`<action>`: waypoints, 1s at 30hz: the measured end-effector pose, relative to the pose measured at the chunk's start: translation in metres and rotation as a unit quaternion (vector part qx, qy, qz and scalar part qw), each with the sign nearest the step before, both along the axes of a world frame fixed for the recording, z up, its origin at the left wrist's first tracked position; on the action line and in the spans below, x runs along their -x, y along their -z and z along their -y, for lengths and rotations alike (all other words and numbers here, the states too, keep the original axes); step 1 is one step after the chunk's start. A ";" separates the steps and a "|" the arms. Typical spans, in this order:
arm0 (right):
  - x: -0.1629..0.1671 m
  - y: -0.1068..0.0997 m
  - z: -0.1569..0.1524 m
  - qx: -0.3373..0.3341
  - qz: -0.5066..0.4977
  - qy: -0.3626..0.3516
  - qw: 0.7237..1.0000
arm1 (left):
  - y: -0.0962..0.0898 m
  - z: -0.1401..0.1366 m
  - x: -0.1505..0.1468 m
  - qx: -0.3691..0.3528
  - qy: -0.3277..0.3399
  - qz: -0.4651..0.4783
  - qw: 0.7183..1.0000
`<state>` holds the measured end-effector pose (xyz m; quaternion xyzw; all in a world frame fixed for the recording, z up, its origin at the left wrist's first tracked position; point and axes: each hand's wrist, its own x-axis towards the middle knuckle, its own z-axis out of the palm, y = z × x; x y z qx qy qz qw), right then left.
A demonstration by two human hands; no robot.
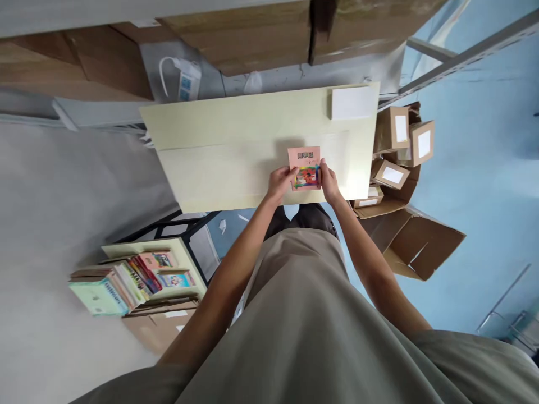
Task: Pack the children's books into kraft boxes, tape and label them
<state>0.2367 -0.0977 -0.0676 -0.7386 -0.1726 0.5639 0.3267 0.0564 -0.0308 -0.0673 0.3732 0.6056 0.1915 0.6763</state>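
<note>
One pink book [305, 168] is pinched by the left hand [279, 183] and right hand [329, 182] near the table's [214, 174] body-side edge.

Two hands are counted: one left hand [281, 182] and one right hand [329, 179]. One pink booklet [304, 152] is held between them. One worktable [210, 165], one white rectangular block [352, 103] and one white power strip [189, 81] are seen. At least three large cardboard boxes [248, 36] are shown. At least four small white-labelled cartons [391, 173] are counted in one larger open carton [433, 241]. Two white scraps [222, 226] are seen; the tightly packed books [126, 286] cannot be counted exactly.
</note>
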 end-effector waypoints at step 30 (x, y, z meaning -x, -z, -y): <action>-0.017 -0.036 0.040 -0.061 0.364 -0.275 0.888 | 0.053 0.007 -0.034 -0.095 -0.067 -0.162 0.980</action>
